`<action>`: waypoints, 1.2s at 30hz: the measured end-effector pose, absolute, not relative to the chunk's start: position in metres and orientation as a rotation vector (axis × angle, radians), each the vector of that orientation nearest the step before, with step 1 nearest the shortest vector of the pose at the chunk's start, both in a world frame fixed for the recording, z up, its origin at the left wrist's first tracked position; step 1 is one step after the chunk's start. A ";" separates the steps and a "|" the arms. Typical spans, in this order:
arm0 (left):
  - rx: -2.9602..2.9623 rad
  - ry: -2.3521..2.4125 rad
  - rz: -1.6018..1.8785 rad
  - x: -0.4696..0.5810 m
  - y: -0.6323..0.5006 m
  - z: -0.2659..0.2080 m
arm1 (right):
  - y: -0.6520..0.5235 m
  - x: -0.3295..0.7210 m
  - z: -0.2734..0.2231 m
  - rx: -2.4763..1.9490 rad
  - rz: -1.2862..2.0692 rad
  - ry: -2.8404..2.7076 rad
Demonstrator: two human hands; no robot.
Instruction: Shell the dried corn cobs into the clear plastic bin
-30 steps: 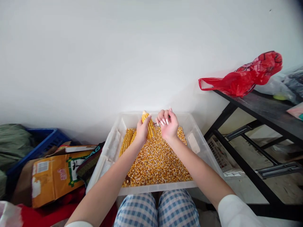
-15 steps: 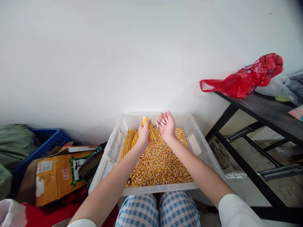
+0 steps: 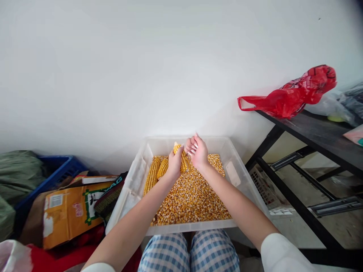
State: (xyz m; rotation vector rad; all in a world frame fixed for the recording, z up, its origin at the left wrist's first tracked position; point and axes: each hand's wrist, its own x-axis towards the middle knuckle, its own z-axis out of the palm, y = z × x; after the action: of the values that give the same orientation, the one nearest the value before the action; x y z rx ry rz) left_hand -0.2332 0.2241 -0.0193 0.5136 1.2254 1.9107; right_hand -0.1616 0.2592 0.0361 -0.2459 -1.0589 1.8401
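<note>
My left hand (image 3: 175, 163) is wrapped around an ear of corn (image 3: 184, 161), which stands tilted with its pale tip up and is still covered in yellow kernels. My right hand (image 3: 198, 152) is curled with its fingertips against the upper right side of that ear. A thin dark rod showed in its grip a moment ago; now the fingers mostly hide it. Both hands are over a translucent plastic bin (image 3: 133, 189). Loose corn kernels (image 3: 193, 200) fill its bottom. Two more ears, a long one (image 3: 152, 174) and another (image 3: 162, 169), lie at the left inside the bin.
On the left are a blue crate (image 3: 64, 162) with a green bag (image 3: 19, 170), an orange cardboard box (image 3: 68, 215) and a dark mesh bag (image 3: 110, 200). A black-framed table (image 3: 317, 128) stands on the right, with a red plastic bag (image 3: 295, 98) on it. Behind rises a white wall (image 3: 141, 68).
My right hand has shifted slightly left, closer onto the ear. The left hand and its ear have moved a little to the right. The thin dark rod shows less now.
</note>
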 end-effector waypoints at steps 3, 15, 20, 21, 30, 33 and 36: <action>0.570 1.259 1.920 -0.232 0.224 -0.018 | 0.262 -0.159 0.037 -0.238 1.861 -1.054; 1.107 1.521 1.864 -0.238 0.219 -0.010 | 0.282 -0.150 0.039 -0.302 2.026 -0.936; 0.885 1.311 1.840 -0.238 0.222 -0.008 | 0.284 -0.145 0.042 -0.276 2.023 -0.922; 0.846 1.280 1.843 -0.238 0.222 -0.008 | 0.283 -0.145 0.043 -0.272 2.008 -0.926; 0.669 1.218 1.895 -0.242 0.226 -0.009 | 0.264 -0.143 0.049 -0.132 1.894 -0.953; 0.621 1.234 1.939 -0.243 0.225 -0.008 | 0.261 -0.143 0.052 -0.166 1.783 -1.039; 0.588 1.279 2.016 -0.247 0.224 -0.006 | 0.262 -0.146 0.050 -0.305 1.572 -1.153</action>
State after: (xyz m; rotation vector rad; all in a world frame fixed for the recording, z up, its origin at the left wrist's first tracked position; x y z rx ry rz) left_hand -0.2474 0.2236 -0.0055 0.5882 1.2785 2.0165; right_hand -0.1460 0.2619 0.0504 -0.3049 -1.1527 1.5720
